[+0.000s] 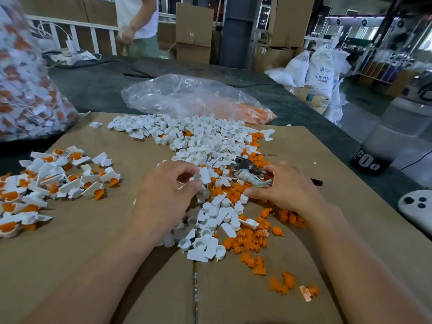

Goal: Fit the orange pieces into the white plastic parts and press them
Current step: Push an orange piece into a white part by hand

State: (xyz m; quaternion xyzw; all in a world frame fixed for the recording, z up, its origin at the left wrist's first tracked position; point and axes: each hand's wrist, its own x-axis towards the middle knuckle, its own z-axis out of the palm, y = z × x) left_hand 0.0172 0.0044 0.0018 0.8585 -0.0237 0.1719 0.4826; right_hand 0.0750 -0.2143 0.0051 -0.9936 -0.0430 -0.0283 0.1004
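A heap of loose white plastic parts [198, 139] covers the middle of the cardboard sheet [70, 249], mixed with loose orange pieces [247, 242] toward the right. My left hand [166, 195] pinches one white part [203, 176] between thumb and fingers above the heap. My right hand [282, 188] lies on the orange pieces with fingers curled round pliers [247, 173] whose handles are wrapped in pale tape. A pile of white parts fitted with orange pieces [53, 181] lies at the left.
A clear bag of fitted parts [25, 78] stands at far left. A crumpled clear bag with orange pieces [198, 99] lies behind the heap. A black-and-white container [383, 146] and a white controller [416, 206] sit at right. A person [138, 22] stands beyond the table.
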